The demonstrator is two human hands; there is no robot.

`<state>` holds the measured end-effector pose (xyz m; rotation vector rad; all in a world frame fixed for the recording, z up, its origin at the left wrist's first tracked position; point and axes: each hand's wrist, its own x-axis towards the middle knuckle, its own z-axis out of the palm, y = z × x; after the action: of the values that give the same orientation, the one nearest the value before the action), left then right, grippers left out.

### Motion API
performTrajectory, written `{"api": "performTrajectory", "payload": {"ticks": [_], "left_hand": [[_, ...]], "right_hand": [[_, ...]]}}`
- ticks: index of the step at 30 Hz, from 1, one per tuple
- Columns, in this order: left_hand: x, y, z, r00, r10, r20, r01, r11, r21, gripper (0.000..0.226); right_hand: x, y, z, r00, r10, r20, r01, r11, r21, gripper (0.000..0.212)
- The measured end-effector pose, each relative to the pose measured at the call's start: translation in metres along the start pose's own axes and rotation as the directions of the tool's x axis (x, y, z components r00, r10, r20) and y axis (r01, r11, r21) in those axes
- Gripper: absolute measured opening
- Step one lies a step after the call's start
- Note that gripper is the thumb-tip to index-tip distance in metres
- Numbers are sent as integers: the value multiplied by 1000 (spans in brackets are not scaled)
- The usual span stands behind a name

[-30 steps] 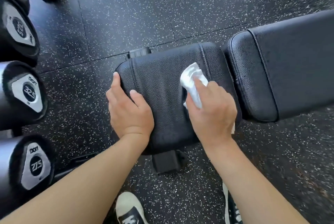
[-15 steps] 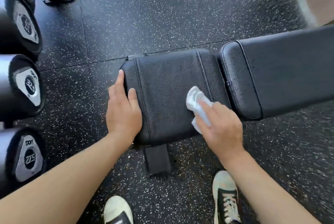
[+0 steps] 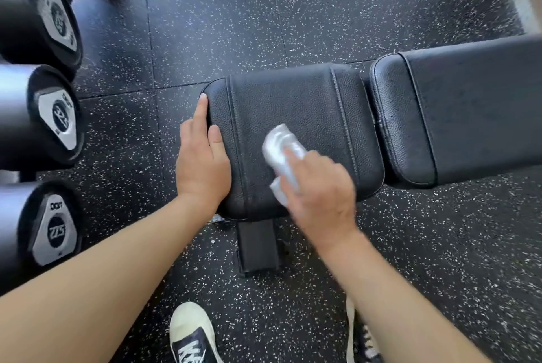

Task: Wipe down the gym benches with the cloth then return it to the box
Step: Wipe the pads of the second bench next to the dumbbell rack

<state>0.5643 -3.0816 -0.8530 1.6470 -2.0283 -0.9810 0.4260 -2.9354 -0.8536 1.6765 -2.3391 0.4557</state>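
Note:
A black padded bench seat (image 3: 293, 104) lies below me, with the longer black back pad (image 3: 469, 110) to its right. My right hand (image 3: 322, 195) presses a crumpled white cloth (image 3: 280, 148) onto the near middle of the seat pad; the hand is motion-blurred. My left hand (image 3: 202, 160) rests flat on the seat's left edge, fingers along the side, holding nothing. No box is in view.
Black dumbbell heads (image 3: 55, 116) on a rack line the left edge. A black bench foot (image 3: 256, 245) sticks out below the seat. My two shoes (image 3: 190, 336) stand on the speckled rubber floor (image 3: 264, 10) near the bottom.
My right hand has slid the cloth leftward and nearer across the seat pad. My left hand has stayed on the seat's left edge. The view has shifted slightly.

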Motion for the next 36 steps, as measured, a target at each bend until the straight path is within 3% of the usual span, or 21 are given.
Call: {"api": "performTrajectory", "payload": {"ticks": [2,5,9,13,18,23,28,31,36], "left_hand": [[-2,5,-1,997,75,-4,-74,993,96,55],[0,12,-3,985,174,19,-173,949,265,54],[4,24,-7,938,319,139,-348,862,370,63],[18,47,4,909,369,193,-413,859,304,54],[44,90,45,933,309,182,-358,840,407,50],[43,90,60,946,313,83,-310,803,509,56],[47,91,64,944,323,66,-307,789,533,54],[48,90,65,943,324,74,-311,781,542,55],[50,89,64,945,315,87,-307,765,566,57]], "right_hand": [[16,54,-4,994,104,9,-102,986,-128,48],[46,95,-3,969,246,31,-241,964,-112,45],[73,69,13,974,227,23,-227,974,-2,35],[73,51,11,978,206,42,-209,973,99,37],[-4,75,-20,982,177,70,-187,968,166,42],[-46,98,-27,956,287,54,-292,929,230,37],[61,96,5,914,404,33,-404,903,146,37],[146,104,28,877,476,69,-480,860,172,26],[198,115,48,883,392,257,-445,874,197,25]]}}
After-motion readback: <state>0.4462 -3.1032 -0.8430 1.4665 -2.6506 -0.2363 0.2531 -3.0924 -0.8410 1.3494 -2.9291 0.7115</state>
